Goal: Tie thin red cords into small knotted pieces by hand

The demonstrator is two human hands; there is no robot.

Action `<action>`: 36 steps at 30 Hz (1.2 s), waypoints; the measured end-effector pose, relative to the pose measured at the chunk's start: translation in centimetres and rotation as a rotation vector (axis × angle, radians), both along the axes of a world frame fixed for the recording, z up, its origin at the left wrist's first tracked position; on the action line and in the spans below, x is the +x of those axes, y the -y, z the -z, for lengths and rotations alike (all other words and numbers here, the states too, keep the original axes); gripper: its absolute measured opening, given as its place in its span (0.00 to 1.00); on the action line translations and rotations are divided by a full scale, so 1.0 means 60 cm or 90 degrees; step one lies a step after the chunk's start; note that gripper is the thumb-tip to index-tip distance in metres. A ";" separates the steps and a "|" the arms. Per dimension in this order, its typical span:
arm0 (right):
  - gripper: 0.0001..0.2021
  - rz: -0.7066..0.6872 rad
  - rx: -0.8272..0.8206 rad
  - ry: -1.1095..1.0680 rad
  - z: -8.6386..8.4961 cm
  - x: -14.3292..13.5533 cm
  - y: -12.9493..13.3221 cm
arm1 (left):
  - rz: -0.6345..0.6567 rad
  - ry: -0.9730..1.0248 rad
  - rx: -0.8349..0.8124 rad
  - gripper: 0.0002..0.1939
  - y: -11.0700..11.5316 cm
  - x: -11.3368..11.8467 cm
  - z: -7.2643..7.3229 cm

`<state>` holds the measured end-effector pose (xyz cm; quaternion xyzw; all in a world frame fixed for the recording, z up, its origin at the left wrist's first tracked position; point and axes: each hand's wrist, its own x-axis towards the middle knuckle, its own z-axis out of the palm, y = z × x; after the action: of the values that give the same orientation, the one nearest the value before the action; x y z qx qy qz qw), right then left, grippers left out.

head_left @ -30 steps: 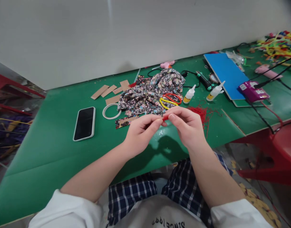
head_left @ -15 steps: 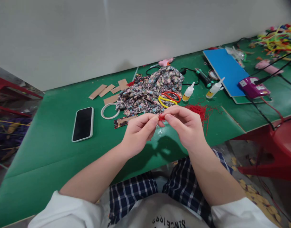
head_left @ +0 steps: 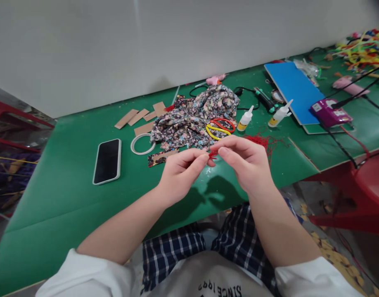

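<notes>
Between my hands is a small bunch of red threads (head_left: 212,155), its loose ends showing in the gap. My left hand (head_left: 185,171) pinches the bunch between thumb and forefinger. My right hand (head_left: 247,163) is closed too, thumb against fingers at the other side of the threads. Just beyond lies a crumpled floral cloth (head_left: 192,119), with red-and-yellow-handled scissors (head_left: 220,128) on it. A pile of red threads (head_left: 259,141) is partly hidden behind my right hand. A cloth-edged cardboard strip (head_left: 161,157) lies beyond my left hand.
A phone (head_left: 107,161), a tape roll (head_left: 142,144) and several cardboard pieces (head_left: 126,119) lie left. Two glue bottles (head_left: 244,119) stand right of the cloth. Farther right are a blue board (head_left: 296,90), a purple power box (head_left: 330,112) with cords, and a red stool (head_left: 370,181).
My right hand has shifted slightly right and away from my left fingertips. The red bunch between them now shows spread, loose thread ends.
</notes>
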<state>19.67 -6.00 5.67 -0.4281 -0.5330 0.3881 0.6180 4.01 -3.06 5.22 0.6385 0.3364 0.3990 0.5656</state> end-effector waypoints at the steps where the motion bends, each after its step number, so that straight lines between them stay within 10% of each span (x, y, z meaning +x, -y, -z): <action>1: 0.03 -0.005 0.002 0.004 0.001 0.000 0.000 | -0.001 -0.002 0.002 0.18 0.000 0.000 0.000; 15: 0.08 -0.088 -0.007 -0.044 0.003 -0.003 0.001 | -0.043 0.011 0.127 0.12 -0.002 0.002 0.002; 36: 0.05 0.032 0.053 0.003 0.000 -0.021 0.008 | -0.090 -0.024 0.259 0.09 -0.002 0.003 0.001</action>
<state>18.43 -6.50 5.65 -0.4159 -0.5395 0.3488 0.6437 4.17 -2.96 5.14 0.7218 0.3034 0.4852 0.3892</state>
